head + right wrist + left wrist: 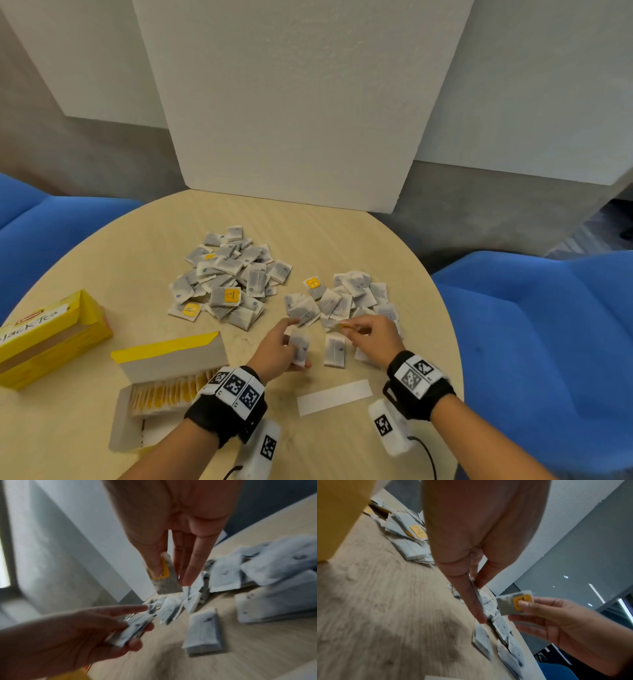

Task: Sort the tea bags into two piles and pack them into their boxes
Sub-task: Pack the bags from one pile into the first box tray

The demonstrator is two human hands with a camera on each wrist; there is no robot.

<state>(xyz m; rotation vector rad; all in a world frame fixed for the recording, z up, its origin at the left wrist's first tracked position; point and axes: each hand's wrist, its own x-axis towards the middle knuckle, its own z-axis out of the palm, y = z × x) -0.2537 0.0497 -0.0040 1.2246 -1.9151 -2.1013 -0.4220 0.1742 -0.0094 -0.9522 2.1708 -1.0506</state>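
A: Between the right hand's thumb (155,566) and its long fingers sits one tea bag with a yellow tag (165,578). That right hand (375,337) hangs palm down, just over the near edge of the right pile (349,301).

B: And the left hand (277,349)?

A: Its fingers are curled round a small stack of white tea bags (299,346). How many are in the stack I cannot tell (it is too blurry). Its first finger points ahead at the right pile.

B: How many piles are there?

A: Two. The left pile (233,274) is bigger and lies farther back. It shows three yellow tags on top. The right pile shows one yellow tag at its back edge. One white tea bag (335,349) lies flat between the two hands.

B: And boxes?

A: Two yellow boxes, both to the left. The open box (168,387) by the left wrist has a row of yellow tags standing in it. The far box (51,335) lies on its side and reads "Black Tea".

B: Anything else?

A: One white paper strip (334,397) lies between the wrists on the round wooden table (137,246). Each wrist wears a black band with square marks.
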